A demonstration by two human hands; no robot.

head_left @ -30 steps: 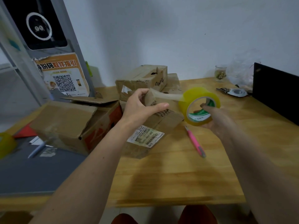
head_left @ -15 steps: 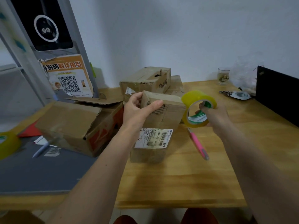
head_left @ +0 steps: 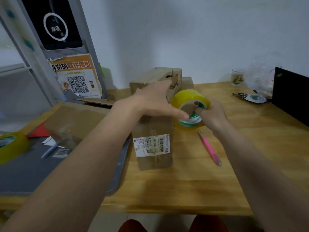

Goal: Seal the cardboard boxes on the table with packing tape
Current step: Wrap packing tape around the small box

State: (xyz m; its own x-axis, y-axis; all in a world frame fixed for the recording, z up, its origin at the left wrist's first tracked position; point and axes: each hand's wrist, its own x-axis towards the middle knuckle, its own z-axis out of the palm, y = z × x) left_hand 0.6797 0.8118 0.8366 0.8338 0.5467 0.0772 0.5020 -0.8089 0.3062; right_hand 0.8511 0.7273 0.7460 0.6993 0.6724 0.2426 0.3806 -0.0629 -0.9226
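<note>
Now the left hand [head_left: 150,101] has flattened, fingers straight, onto the upright box [head_left: 154,143] on the worktop [head_left: 192,185], while the right hand [head_left: 212,116] grips the tape roll [head_left: 189,109] beside it, suggesting tape is being pressed down.

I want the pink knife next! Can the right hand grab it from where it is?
Probably not yet: the right hand grips the tape roll. The pink knife lies uncovered just beside it.

Left hand [head_left: 153,101] flat, fingers straight; right hand [head_left: 211,114] fingers curled, gripping.
</note>
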